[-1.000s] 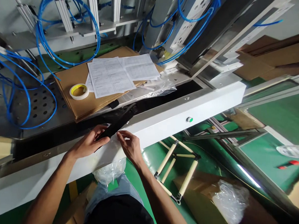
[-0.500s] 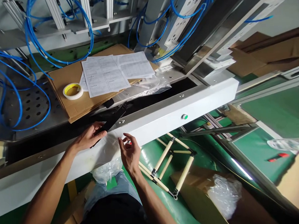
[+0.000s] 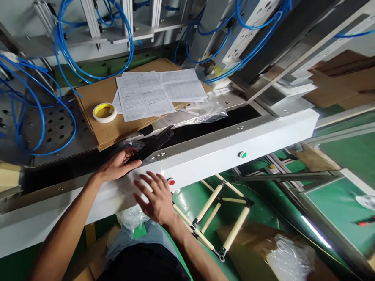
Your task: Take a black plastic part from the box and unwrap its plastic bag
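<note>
The black part (image 3: 156, 143) lies slantwise just left of the middle of the frame, crossing above the metal rim and the dark slot (image 3: 246, 114); whether it touches the rim I cannot tell. The left hand (image 3: 120, 163) has its lower end, thumb on the near side, the other fingers closed behind and partly hidden. The right hand (image 3: 156, 197), at lower centre, holds nothing, its fingers spread well apart.

With only 1 hand on 1 end, the part could tip or slide into the slot if that grip loosened; its free end looks the likeliest to dip first. The red button (image 3: 171, 181) sits just beside the right hand, so a careless sweep to the right might press it. Clear film (image 3: 133, 144) near the left fingers could snag on the part.

As for edges, the front face of the white beam (image 3: 207, 156) drops straight to the floor at centre, so anything slipping this way would likely fall. The cardboard (image 3: 89, 95), with papers (image 3: 146, 96) and a tape roll (image 3: 105, 113) on it, crowds the far side. The freest room is rightward along the beam, towards the green button (image 3: 242, 154).
</note>
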`<state>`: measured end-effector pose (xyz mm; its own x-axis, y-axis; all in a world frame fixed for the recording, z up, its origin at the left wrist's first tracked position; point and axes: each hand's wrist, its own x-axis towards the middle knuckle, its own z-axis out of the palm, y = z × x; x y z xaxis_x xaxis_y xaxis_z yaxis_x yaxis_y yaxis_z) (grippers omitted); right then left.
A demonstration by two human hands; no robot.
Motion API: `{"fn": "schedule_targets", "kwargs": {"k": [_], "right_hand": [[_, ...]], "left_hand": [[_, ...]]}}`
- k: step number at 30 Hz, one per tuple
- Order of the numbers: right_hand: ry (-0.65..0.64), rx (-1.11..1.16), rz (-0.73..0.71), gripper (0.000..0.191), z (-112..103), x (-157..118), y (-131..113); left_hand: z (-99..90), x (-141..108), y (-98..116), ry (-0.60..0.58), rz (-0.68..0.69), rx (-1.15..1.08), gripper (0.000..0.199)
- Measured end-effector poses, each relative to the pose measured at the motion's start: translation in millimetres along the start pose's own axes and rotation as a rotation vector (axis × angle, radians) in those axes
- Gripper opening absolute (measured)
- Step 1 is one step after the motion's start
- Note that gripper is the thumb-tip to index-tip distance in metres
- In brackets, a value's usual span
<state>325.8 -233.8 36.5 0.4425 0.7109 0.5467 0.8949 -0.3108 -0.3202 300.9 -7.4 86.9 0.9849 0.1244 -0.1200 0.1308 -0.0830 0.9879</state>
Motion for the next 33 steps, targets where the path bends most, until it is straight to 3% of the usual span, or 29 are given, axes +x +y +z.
{"fn": "schedule_targets", "kwargs": {"k": [3,8,10,15,19,26,33], "right_hand": [[-0.192,0.021,-0.138,0.042,14,1,-2],[-0.211,-0.012,-0.040,0.043,24,1,-5],[-0.197,-0.010,-0.017,0.046,23,0,-9],[-0.118,-0.012,0.027,0.034,28,-9,-17],[-0.052,-0.002,0.006,0.029,37,-17,-15],[-0.011,-0.020,-0.004,0.025,39,-21,-11],[-0.006,-0.007,-0.034,0.032,39,-24,-8]], "left_hand": [[-8.5,-6,13,-0.013,-0.007,-0.024,0.057],[-29.3,-46,36,0.055,0.026,0.027,0.062],[-33.0,-67,38,0.138,0.026,0.105,0.062],[-28.3,-104,17,0.391,0.048,0.683,0.054],[-21.2,-111,-9,0.388,0.211,1.040,0.047],[-13.4,-111,-28,0.399,0.292,1.139,0.042],[-19.3,-109,-34,0.355,0.311,1.184,0.046]]}}
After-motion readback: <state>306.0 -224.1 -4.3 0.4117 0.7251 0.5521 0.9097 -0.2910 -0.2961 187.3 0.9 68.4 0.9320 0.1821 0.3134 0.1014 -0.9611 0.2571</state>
